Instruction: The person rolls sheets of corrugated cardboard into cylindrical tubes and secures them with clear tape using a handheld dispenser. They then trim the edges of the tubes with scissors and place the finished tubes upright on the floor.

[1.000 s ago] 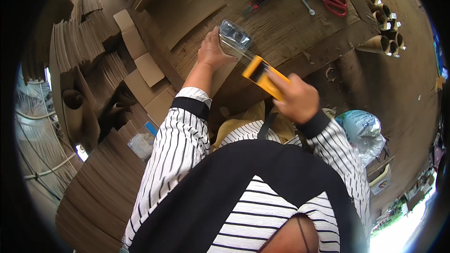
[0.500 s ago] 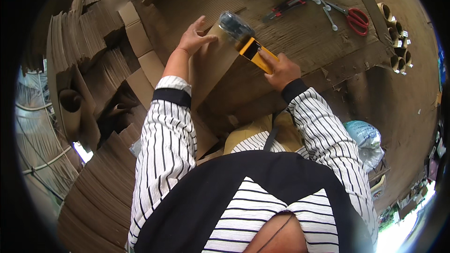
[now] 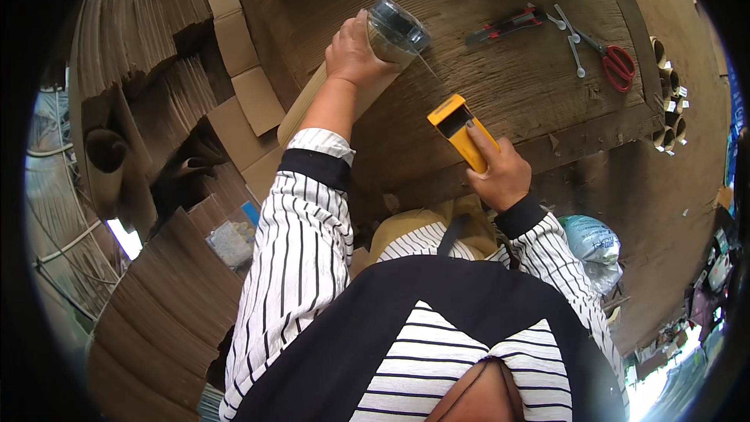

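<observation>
My left hand (image 3: 355, 55) is closed around a long tan cardboard tube (image 3: 375, 98), near its upper end. Clear, shiny plastic covers that end (image 3: 400, 25), with something dark showing inside. To the right and nearer to me, my right hand (image 3: 501, 172) grips a yellow and black hand tool (image 3: 462, 131) whose exact kind I cannot make out. The tool is apart from the tube. A thin pale line runs from the tube's covered end toward the tool; whether it joins them is unclear.
The worn wooden table holds a red and black utility knife (image 3: 506, 25), small white plastic spoons (image 3: 576, 55) and red-handled scissors (image 3: 617, 66). Stacked cardboard (image 3: 117, 47) crowds the left. Several cardboard tubes (image 3: 670, 105) lie at the right, with a plastic-wrapped bundle (image 3: 590, 242) nearer me.
My right hand has pulled the yellow tool away from the tube's covered end, toward me and rightward. My left hand has gone from resting open beside the tube to wrapping around it.
</observation>
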Tool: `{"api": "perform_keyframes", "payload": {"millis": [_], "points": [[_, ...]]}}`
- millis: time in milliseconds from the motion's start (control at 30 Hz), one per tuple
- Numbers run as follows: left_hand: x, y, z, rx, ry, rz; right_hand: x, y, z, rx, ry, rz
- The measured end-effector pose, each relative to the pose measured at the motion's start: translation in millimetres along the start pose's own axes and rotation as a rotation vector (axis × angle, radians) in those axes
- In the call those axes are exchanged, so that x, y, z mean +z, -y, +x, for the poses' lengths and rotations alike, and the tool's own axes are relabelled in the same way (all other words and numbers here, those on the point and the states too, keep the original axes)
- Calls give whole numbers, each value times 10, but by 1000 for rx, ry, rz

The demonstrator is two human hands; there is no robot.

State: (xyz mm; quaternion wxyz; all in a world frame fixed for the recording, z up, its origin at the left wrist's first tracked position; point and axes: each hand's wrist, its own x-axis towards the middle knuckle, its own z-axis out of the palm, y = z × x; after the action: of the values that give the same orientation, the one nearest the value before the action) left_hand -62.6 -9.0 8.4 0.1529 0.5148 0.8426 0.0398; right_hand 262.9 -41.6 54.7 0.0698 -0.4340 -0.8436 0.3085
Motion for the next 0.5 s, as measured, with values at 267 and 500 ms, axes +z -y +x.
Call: {"api": "perform_keyframes", "payload": {"millis": [267,500], "points": [[-190,449,567,72,271,-329,421,23,1261,106,273,-135],[160,549,652,194,460,-640,383,-118,850,50,7,-116]]}}
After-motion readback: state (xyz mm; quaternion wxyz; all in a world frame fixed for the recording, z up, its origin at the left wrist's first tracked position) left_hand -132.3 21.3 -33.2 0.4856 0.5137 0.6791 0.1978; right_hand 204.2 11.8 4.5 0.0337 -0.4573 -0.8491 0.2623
